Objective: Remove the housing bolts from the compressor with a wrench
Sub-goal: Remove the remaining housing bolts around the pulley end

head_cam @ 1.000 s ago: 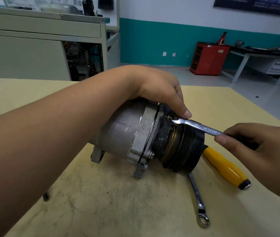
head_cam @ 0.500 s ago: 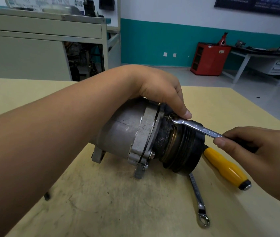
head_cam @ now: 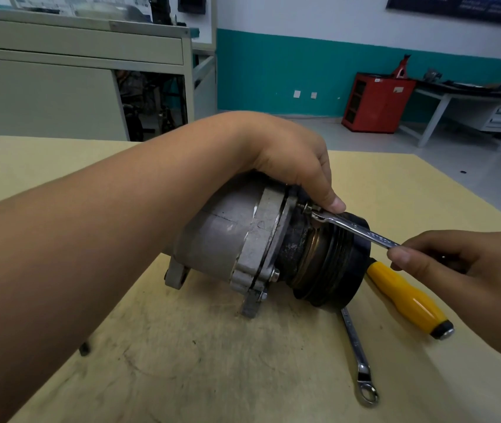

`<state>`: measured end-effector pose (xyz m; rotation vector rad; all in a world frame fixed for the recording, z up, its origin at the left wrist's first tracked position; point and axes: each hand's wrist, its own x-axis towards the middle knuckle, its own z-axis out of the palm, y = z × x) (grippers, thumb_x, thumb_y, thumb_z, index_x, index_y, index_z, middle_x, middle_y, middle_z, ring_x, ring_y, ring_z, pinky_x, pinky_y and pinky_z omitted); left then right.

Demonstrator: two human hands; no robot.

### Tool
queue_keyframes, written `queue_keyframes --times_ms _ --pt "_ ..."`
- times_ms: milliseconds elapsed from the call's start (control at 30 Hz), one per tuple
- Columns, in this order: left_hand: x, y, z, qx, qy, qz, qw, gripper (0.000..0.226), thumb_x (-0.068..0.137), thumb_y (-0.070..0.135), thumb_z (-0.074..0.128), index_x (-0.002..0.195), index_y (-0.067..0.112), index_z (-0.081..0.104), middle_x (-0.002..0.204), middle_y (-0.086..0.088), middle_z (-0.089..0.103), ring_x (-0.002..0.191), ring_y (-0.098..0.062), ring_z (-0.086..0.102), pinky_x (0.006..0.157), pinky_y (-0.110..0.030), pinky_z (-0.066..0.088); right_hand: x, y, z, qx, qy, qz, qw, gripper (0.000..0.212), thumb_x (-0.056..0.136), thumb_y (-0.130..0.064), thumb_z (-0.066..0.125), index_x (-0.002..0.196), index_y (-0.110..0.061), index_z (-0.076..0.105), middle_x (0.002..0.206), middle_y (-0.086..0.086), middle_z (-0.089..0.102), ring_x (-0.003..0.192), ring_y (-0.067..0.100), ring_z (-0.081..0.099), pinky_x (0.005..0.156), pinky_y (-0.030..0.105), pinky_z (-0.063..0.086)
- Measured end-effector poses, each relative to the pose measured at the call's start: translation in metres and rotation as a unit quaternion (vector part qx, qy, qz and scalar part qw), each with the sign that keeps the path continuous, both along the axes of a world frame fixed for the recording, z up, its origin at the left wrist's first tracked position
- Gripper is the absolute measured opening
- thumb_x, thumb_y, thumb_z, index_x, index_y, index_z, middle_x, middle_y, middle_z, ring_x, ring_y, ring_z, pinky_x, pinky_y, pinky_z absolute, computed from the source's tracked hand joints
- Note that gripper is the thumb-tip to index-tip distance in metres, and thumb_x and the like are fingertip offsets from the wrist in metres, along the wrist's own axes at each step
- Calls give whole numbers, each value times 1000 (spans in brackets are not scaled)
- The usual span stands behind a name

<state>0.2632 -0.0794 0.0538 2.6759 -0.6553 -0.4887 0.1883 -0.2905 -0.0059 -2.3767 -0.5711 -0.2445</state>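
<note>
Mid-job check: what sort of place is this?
Probably a mechanical workshop: a red tool cabinet by the far wall, a grey workbench with a drawer behind, and a spare wrench and yellow-handled tool on the table.

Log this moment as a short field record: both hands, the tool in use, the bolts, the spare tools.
left hand: grips the grey metal compressor from above
right hand: pinches the silver wrench by its handle
tool contact: its head sits on the top housing bolt
lower housing bolt: seated in the flange
spare tools: yellow-handled screwdriver and second silver wrench on the yellow table
</note>
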Motion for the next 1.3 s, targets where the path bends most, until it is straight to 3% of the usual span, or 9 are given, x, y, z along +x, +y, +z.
queue_keyframes --times_ms 200,533,667,800,900,1033,1167,1233,1300 --pt "0 0 1 3 3 0 1000 28 79 50 64 62 28 72 91 6 72 77 -4 61 80 -28 41 6 -2 3 -13 -4 21 1000 26 69 -67 42 84 -56 60 54 -30 55 59 -12 55 47 0 35" --pt "-5 5 1 -24 7 -16 1000 27 60 55 62 58 30 72 93 2 72 84 -9 63 89 -33 44 6 -1 -2 -18 -42 20 999 34 72 -66 43 66 -40 63 55 -17 57 53 4 55 42 12 38" --pt "-9 12 0 -45 9 -10 999 22 59 54 60 53 35 71 92 5 70 78 -3 60 79 -28 40 5 8 -6 -19 -78 20 997 40 73 -66 42 66 -33 65 55 -6 56 58 11 54 47 16 37" --pt "-7 20 -4 -88 6 8 996 25 70 47 61 57 28 70 84 2 69 74 -7 59 74 -27 40 3 18 -4 -28 -95 10 995 37 75 -64 42 65 -35 64 63 -13 58 60 4 55 48 12 36" --pt "-7 22 -8 -127 -8 33 991 31 88 41 56 66 23 69 69 5 66 67 -12 57 71 -27 42 1 20 5 -45 -110 -8 993 39 75 -68 39 65 -39 62 69 -18 60 67 4 57 43 22 41" --pt "-12 21 -14 -183 -48 65 980 38 93 39 52 65 22 69 70 0 67 69 -15 58 82 -35 45 -1 19 8 -86 -144 -21 986 43 79 -65 38 68 -33 66 48 -11 54 63 11 56 41 30 46" --pt "-11 21 -21 -215 -179 127 952 29 95 36 50 79 26 71 83 -6 68 77 -13 59 68 -18 40 -7 19 3 -102 -163 -34 981 42 83 -57 38 74 -29 67 53 -13 54 49 9 52 44 38 49" --pt "-11 29 -24 -161 -276 158 934 23 96 33 48 95 24 69 89 3 66 90 -13 59 65 -13 37 -8 18 1 -93 -160 -28 982 37 85 -55 37 76 -32 65 55 -17 52 50 10 52 46 35 48" --pt "-10 39 -30 -59 -284 197 937 34 97 41 41 107 20 66 107 -1 65 106 -21 56 78 -23 39 -7 18 1 -93 -154 -19 984 34 86 -53 36 78 -35 64 57 -20 52 58 13 53 47 32 43"
